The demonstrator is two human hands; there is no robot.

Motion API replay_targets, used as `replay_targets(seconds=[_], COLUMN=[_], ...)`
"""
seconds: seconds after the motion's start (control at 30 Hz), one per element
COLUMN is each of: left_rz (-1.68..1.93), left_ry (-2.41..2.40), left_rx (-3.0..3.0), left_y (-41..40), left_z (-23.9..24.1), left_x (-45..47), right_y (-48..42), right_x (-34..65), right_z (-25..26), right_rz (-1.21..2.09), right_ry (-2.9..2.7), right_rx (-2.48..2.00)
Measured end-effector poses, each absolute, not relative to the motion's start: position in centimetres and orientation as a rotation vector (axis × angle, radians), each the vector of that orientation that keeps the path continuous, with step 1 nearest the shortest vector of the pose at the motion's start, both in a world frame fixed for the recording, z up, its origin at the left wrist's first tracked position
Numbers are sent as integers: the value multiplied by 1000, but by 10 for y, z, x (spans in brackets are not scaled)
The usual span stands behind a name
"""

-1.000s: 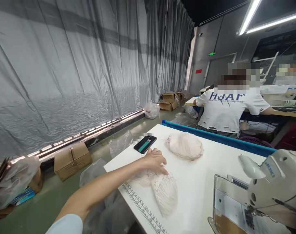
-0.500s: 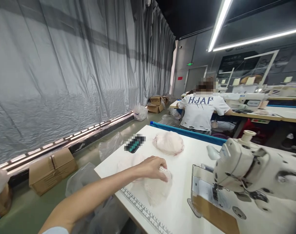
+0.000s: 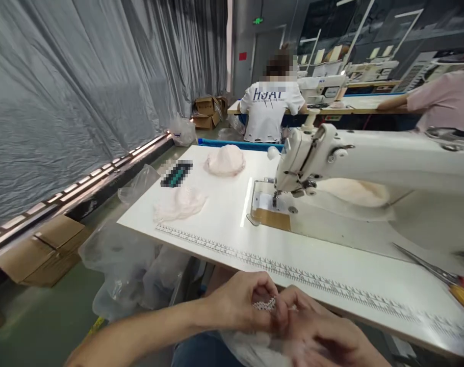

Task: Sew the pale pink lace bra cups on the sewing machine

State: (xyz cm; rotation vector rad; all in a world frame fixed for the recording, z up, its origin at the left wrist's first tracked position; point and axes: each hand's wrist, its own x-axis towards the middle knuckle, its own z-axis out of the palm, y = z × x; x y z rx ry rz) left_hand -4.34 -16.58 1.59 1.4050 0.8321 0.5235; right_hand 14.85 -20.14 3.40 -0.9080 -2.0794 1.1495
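Observation:
Both of my hands are low in front of me, below the near edge of the white table (image 3: 224, 214). My left hand (image 3: 241, 300) and my right hand (image 3: 316, 331) are closed together on a pale pink lacy fabric piece (image 3: 264, 306), pinching its white patterned edge; more of it hangs under my hands. A crumpled pink fabric piece (image 3: 180, 203) lies on the table's left part. Another pink bundle (image 3: 225, 160) lies farther back. The white sewing machine (image 3: 331, 153) stands to the right.
A phone (image 3: 176, 173) lies near the table's far left. Scissors with red and yellow handles (image 3: 442, 278) rest at the right. A printed ruler runs along the table's near edge. Plastic bags (image 3: 117, 265) and a cardboard box (image 3: 41, 247) sit on the floor left. Two people work at benches behind.
My left hand left the table, bringing a pink lacy piece down to my lap, where my right hand joined it. The view turned right, toward the sewing machine.

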Motion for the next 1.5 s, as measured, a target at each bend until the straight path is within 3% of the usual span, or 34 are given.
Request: replay_targets(seconds=[0.27, 0.53, 0.93, 1.33, 1.5], left_rz=[503, 362, 319, 240, 201], left_ry=[942, 1034, 938, 963, 902], left_rx=[1446, 1604, 1482, 1543, 1535], left_y=[-200, -205, -199, -196, -194], left_z=[-5, 5, 4, 2, -2], left_x=[-35, -42, -53, -47, -52], right_y=[-231, -231, -227, -233, -232], right_x=[148, 140, 144, 151, 152], right_z=[-9, -5, -16, -17, -17], right_rz=[1162, 1348, 1375, 1772, 1765], right_ry=[-1732, -1768, -1812, -1524, -1573], right_rx=[-1324, -1271, -1576, -1400, -1365])
